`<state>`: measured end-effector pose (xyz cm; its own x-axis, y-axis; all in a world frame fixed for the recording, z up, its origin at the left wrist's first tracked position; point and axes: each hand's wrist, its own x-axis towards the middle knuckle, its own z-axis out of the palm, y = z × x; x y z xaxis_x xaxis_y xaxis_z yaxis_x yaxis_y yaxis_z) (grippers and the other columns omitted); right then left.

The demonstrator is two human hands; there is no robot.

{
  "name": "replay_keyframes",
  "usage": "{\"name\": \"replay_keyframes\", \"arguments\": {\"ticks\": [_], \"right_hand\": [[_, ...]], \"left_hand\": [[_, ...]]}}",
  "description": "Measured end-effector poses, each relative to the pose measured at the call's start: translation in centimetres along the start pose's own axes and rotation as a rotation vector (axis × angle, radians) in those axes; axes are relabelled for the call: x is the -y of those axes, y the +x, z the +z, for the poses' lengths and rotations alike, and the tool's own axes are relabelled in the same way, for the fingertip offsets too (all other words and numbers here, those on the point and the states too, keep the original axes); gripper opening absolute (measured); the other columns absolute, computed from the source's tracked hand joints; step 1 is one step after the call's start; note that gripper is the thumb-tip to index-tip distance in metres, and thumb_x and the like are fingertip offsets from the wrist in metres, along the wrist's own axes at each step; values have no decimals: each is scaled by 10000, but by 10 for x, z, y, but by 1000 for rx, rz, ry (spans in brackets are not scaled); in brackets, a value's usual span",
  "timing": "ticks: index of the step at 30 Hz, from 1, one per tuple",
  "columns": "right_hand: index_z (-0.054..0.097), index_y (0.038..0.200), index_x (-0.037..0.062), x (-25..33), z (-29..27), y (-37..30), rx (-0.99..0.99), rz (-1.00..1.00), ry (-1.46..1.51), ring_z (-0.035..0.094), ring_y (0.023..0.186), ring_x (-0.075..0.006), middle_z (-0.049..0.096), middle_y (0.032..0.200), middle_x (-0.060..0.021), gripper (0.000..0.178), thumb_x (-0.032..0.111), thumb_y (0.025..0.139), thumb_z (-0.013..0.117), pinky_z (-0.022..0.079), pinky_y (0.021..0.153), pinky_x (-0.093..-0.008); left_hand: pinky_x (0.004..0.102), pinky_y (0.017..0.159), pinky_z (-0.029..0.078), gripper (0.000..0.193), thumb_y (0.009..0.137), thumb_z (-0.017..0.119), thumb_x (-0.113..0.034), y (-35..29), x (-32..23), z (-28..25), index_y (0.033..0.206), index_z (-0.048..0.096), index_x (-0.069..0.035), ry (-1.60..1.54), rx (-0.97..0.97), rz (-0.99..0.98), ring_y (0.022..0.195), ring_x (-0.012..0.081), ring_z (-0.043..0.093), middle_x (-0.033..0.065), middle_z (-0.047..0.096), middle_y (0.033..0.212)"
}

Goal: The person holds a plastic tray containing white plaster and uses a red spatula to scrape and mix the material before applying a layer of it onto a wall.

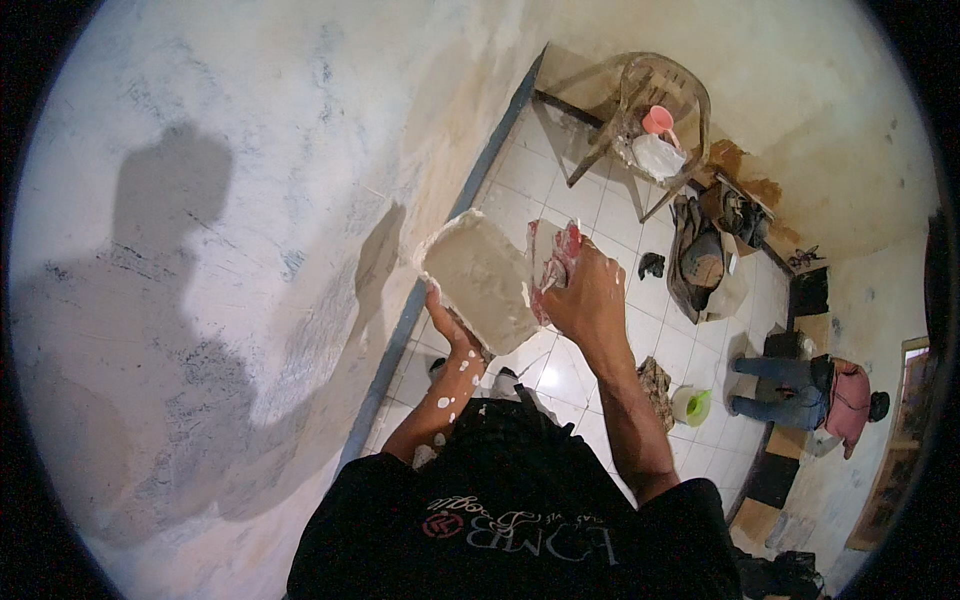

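My left hand (456, 325) grips a shallow, roughly rectangular tray (480, 275) from below and along its near left side. Pale grey wet plaster coats its inside, and its rim is crusted white. At the tray's right edge, my right hand (592, 300) is closed round a red, plaster-smeared putty spreader (550, 262); part of the tool is hidden behind the fingers. White splashes dot my left wrist and forearm. Left of the tray rises a wall (250, 280) with patchy whitish coating, on which my shadow falls.
A worn chair (690, 85) bears a pink dipper (657, 120) and a white plastic bag (658, 157). Dark bags (700, 260) lie on the tiled floor (640, 300). A pale bucket with a green item (692, 405) stands to the right, near a person (800, 392) at the far wall.
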<state>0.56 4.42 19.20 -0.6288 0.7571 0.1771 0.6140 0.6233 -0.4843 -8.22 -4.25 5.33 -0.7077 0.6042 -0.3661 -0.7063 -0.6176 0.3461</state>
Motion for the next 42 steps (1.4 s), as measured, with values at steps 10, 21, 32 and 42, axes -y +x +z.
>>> {"name": "replay_keyframes", "arguments": {"ticks": [10, 21, 32, 42], "right_hand": [[568, 879, -90, 9, 22, -24, -5, 166, 280, 616, 700, -443, 601, 671, -261, 297, 56, 624, 614, 496, 689, -461], [598, 897, -56, 4, -8, 8, 62, 95, 315, 621, 709, -415, 626, 726, -243, 308, 58, 613, 632, 493, 702, -445], [610, 865, -82, -25, 25, -11, -26, 174, 406, 596, 663, -232, 644, 730, -184, 277, -82, 618, 483, 472, 662, -327], [630, 941, -28, -17, 41, -29, -162, 303, 728, 622, 695, -258, 649, 783, -195, 261, 37, 691, 589, 466, 681, -365]], "left_hand": [[465, 980, 407, 724, 837, 370, -580, 0, -3, -8, 1368, 371, -88, -148, 141, -42, 1173, 323, 474, 139, 449, 1324], [465, 995, 384, 701, 841, 372, -549, 5, -3, 8, 1370, 369, -89, -60, 69, 38, 1184, 325, 464, 137, 444, 1334], [441, 1006, 373, 709, 839, 388, -549, 6, -2, 2, 1370, 369, -79, -54, 99, 3, 1205, 314, 443, 139, 446, 1328], [469, 995, 384, 697, 850, 368, -549, 6, -6, 4, 1366, 373, -80, -58, 99, 67, 1173, 326, 467, 141, 446, 1320]]}}
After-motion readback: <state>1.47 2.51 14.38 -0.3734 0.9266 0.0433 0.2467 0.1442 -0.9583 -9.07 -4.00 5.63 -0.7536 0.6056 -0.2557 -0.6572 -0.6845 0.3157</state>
